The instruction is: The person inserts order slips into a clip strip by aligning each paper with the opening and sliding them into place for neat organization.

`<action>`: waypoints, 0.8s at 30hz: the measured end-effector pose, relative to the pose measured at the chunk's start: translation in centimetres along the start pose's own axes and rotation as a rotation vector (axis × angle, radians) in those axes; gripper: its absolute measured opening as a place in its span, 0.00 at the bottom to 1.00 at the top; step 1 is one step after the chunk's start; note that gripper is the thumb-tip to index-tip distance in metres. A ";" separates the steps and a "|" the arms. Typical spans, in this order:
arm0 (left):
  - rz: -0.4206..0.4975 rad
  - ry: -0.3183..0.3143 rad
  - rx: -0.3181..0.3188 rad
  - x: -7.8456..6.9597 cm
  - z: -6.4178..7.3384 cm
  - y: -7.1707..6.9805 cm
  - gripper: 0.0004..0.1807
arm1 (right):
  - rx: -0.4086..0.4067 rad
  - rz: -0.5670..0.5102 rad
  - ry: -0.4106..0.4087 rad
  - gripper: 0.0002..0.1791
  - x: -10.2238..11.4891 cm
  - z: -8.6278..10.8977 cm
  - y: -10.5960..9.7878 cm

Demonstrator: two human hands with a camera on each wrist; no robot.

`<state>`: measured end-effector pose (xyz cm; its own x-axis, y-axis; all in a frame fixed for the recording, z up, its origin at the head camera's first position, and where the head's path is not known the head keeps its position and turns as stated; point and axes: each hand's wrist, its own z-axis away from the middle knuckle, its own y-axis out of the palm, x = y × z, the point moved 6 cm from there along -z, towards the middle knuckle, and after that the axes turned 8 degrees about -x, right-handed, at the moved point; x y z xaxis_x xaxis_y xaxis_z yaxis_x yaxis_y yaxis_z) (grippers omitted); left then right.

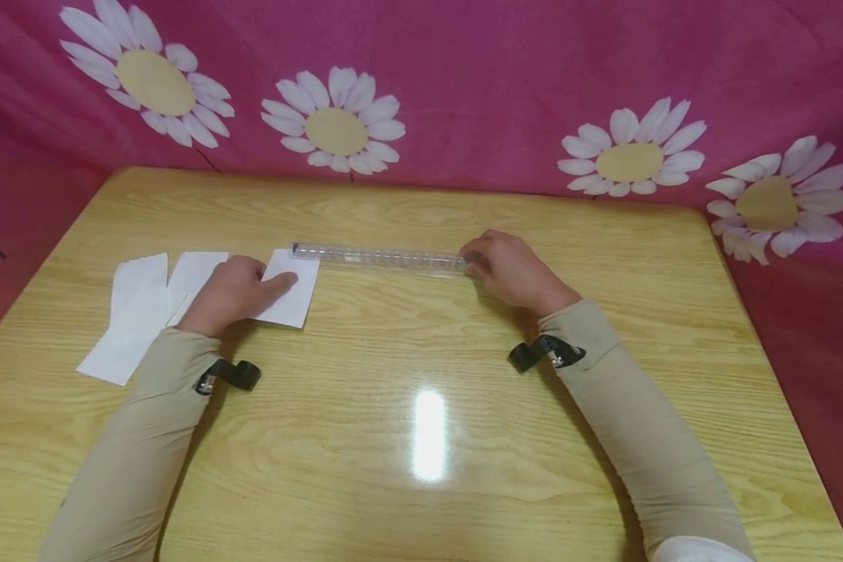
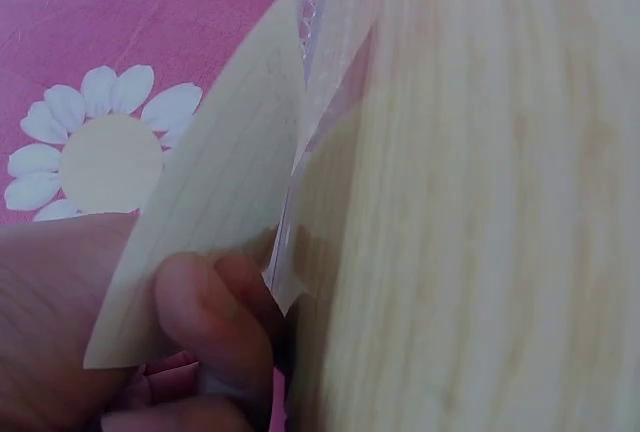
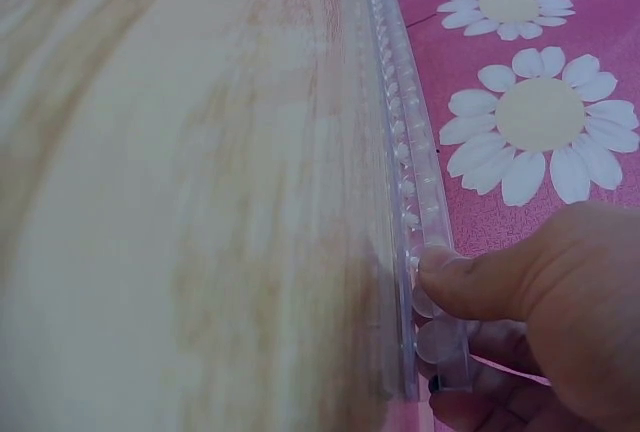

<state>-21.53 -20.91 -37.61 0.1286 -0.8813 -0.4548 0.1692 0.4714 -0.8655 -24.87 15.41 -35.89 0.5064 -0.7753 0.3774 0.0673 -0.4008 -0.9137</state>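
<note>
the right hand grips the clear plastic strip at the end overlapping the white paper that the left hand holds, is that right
Not quite: the right hand grips the clear plastic strip at its other end, away from the white paper, as the head view shows. The left hand does hold the paper that the strip overlaps.

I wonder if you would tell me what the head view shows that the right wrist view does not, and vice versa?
Only the head view shows the left hand, the separate white papers to its left and the tan sleeves. Only the right wrist view shows round shapes in the clear plastic strip. Both show the right hand pinching that strip, the wooden table and the pink flowered cloth.
</note>
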 end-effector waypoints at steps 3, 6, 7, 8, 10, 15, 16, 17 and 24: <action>0.002 0.000 0.005 -0.2 0.0 0.1 0.31 | 0.002 -0.002 0.000 0.16 0.1 0.0 0.0; 0.004 -0.002 0.011 -0.3 0.1 0.2 0.32 | 0.002 -0.002 -0.003 0.16 0.1 0.0 0.0; 0.006 -0.003 0.014 -0.4 0.1 0.2 0.32 | 0.002 -0.002 -0.004 0.16 0.1 0.0 0.0; 0.005 -0.005 0.015 -0.4 0.1 0.2 0.33 | 0.001 -0.001 -0.006 0.16 0.1 -0.1 0.0; 0.005 -0.006 0.016 -0.5 0.1 0.3 0.33 | -0.001 0.001 -0.009 0.16 0.1 -0.1 0.0; 0.005 0.003 0.007 -0.7 0.3 0.2 0.35 | -0.008 0.007 -0.008 0.15 0.2 0.0 -0.1; 0.005 0.004 0.006 -0.7 0.3 0.3 0.35 | -0.009 0.008 -0.007 0.15 0.2 0.0 -0.2; 0.007 0.004 0.009 -0.7 0.3 0.3 0.35 | -0.008 0.008 -0.005 0.15 0.3 0.0 -0.2; 0.001 -0.002 0.016 -0.8 0.2 0.4 0.37 | -0.002 0.009 -0.005 0.15 0.3 0.0 -0.1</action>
<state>-21.36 -20.02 -37.57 0.1311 -0.8806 -0.4554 0.1846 0.4730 -0.8615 -24.72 15.27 -35.70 0.5114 -0.7762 0.3688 0.0615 -0.3950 -0.9166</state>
